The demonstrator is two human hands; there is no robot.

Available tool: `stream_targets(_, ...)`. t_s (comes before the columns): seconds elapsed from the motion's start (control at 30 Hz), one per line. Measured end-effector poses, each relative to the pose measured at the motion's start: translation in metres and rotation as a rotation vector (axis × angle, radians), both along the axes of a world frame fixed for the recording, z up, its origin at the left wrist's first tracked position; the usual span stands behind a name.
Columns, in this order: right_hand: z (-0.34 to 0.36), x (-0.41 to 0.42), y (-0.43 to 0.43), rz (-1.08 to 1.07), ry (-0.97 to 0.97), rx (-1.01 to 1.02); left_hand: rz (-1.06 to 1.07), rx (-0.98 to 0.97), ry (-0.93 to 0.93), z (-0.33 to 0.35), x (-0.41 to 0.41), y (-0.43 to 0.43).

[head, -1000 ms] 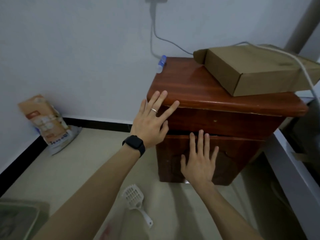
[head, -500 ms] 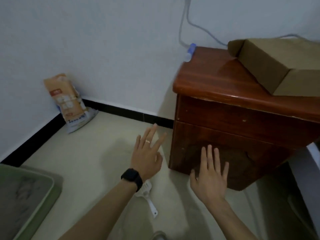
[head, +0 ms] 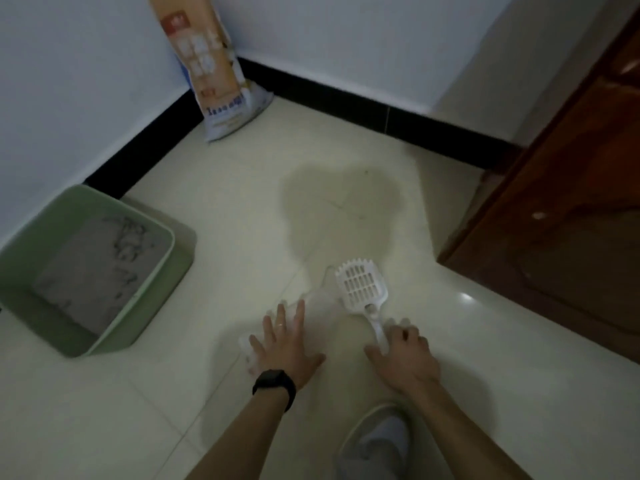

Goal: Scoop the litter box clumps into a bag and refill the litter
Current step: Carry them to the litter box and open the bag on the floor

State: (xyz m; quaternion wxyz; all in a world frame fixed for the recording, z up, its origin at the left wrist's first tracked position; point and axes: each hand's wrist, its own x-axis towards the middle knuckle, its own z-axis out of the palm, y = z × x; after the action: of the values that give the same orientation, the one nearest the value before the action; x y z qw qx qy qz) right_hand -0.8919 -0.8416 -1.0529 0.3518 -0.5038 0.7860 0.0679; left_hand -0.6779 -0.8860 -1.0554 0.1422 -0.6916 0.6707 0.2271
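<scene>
A white slotted litter scoop (head: 362, 285) lies on the pale floor tiles in front of me. My right hand (head: 405, 358) is at its handle, with fingers curled over the end. A crumpled clear plastic bag (head: 322, 303) lies just left of the scoop, and my left hand (head: 284, 344) rests flat on it with fingers spread. The green litter box (head: 162, 271) sits on the floor at the left against the wall and holds grey litter (head: 100, 271) with clumped ridges. A tan and white litter bag (head: 214, 71) leans upright in the far corner.
A dark red wooden cabinet (head: 554, 220) stands at the right. Black skirting (head: 346, 102) runs along both walls. My grey shoe (head: 377, 441) is at the bottom, between my arms. Bare tile lies between the litter box and the scoop.
My view has swung down from the cabinet to the floor. Both hands dropped from the cabinet front: the left onto the clear bag, the right onto the scoop handle.
</scene>
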Motion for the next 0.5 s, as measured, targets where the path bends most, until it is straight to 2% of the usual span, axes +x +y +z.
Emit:
stream_targets(0.1, -0.026, 0.011, -0.014, 0.099, 0.06, -0.076, -0.038, 0.023, 0.024, -0.011, 0.01, 0.003)
stream_targets(0.23, -0.013, 0.005, -0.011, 0.031, -0.115, -0.032, 0.035, 0.132, 0.052, 0.022, 0.03, 0.019)
stream_targets(0.4, 0.104, -0.014, 0.008, -0.049, -0.203, -0.034, 0.116, 0.237, 0.071, 0.133, 0.045, 0.031)
stream_targets(0.5, 0.205, -0.019, 0.002, 0.096, -0.185, 0.037, 0.282, 0.257, 0.164, 0.219, 0.039, 0.029)
